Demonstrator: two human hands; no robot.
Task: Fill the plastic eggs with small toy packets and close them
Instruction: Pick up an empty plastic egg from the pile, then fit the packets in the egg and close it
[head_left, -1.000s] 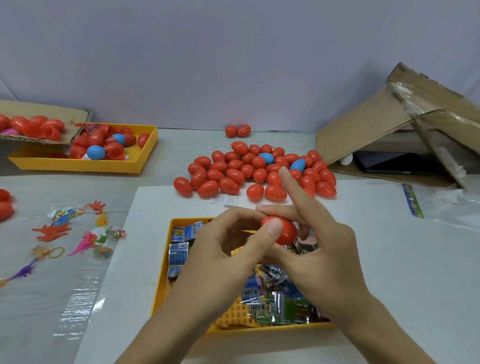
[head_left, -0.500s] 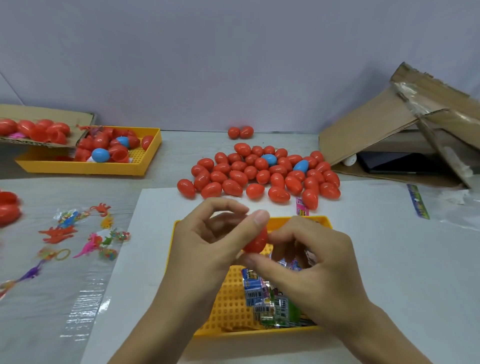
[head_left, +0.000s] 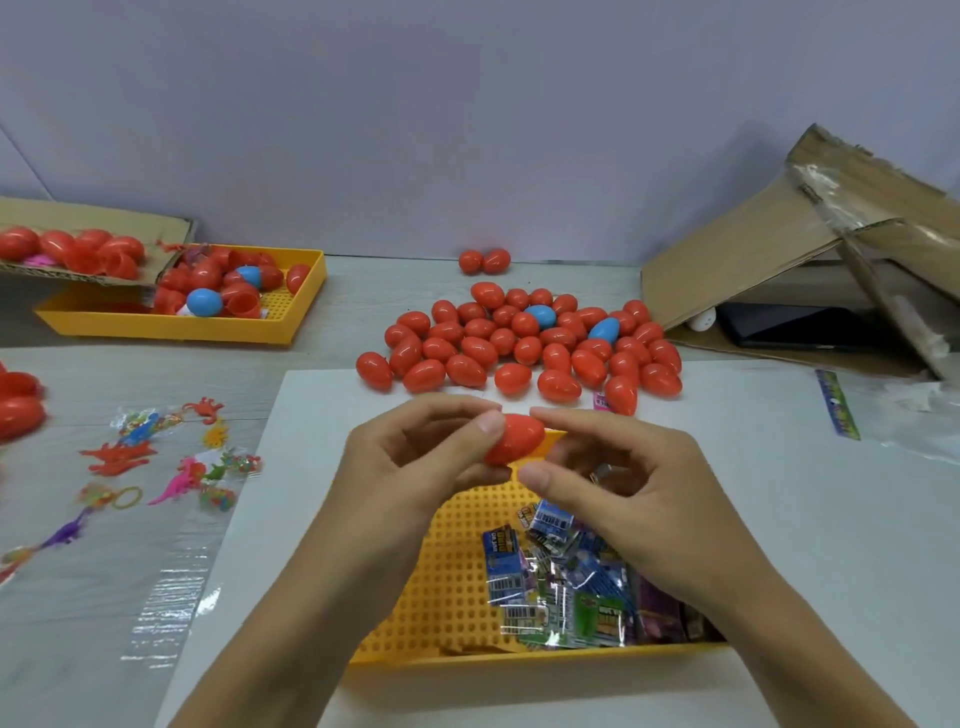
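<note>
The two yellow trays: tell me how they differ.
The near tray lies under the hands and holds small toy packets; the far tray sits back left and holds red and blue eggs. A cardboard flap overlaps the far tray; nothing covers the near one. Both are yellow with perforated floors.

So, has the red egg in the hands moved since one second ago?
Yes. The red egg has come nearer, from the egg pile's front edge to above the yellow tray's far rim.

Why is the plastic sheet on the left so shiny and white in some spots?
In the head view, room light bounces off the clear plastic sheet, making white glare streaks; the red eggs carry small shiny spots too; the toy packets glint; the table's back edge looks bent from the wide lens.
</note>
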